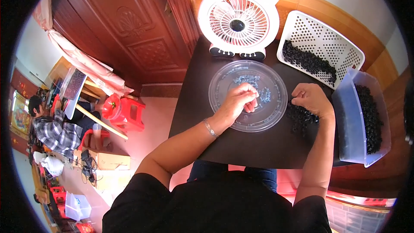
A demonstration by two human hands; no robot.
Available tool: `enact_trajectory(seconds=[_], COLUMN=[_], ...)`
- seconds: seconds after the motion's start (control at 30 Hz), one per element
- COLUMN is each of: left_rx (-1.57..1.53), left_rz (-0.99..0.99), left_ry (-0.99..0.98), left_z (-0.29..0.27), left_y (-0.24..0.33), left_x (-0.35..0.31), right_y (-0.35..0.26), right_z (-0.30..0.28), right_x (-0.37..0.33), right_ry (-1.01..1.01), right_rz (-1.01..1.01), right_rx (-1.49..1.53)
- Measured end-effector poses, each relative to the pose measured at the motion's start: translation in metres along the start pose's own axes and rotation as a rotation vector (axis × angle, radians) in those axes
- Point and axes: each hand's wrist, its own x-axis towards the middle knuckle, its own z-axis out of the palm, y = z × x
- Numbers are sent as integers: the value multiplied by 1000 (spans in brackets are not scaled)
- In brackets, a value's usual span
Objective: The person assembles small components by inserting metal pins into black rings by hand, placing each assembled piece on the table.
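Note:
A clear round plastic lid (217,87) lies on the dark table, with small shiny bluish pieces (265,96) heaped on it. Above the lid is my left hand (239,102), its fingers curled and thumb drawn in. Whatever it holds, if anything, is too small to make out. To the right, my right hand (312,99) hovers at a loose pile of small black parts (302,121) on the tabletop. Its fingers are pinched together, and their tips are partly hidden, so I cannot make out what is between them.
A white animal-shaped fan (237,25) stands behind the lid. At the back right, a white perforated basket (334,32) holds black parts, and a translucent bin (348,121) holds more. Far left, a person (58,131) in a checked shirt sits near red stools (129,114).

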Motion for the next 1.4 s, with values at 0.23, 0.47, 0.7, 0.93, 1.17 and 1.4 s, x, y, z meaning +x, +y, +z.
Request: enact_trajectory(seconds=[0.23, 0.47, 0.7, 0.93, 1.17, 1.4], left_rx=[0, -16, -139, -329, -407, -504], left_rz=[-5, -17, -94, -8, -16, -23], left_ry=[-16, -2, -138, -224, -118, -182], left_z=[-1, -1, 1, -5, 1, -1], left_y=[-3, -1, -5, -7, -2, -5], left_x=[2, 1, -1, 4, 0, 2], right_y=[0, -12, -71, -74, -80, -69], right_z=[10, 9, 55, 82, 80, 87], right_x=[5, 4, -2, 3, 3, 8], right_ry=[-8, 86, 245, 409, 400, 365], right_rz=[20, -21, -531, -746, -676, -624], right_rx=[-156, -23, 226, -16, -39, 192])
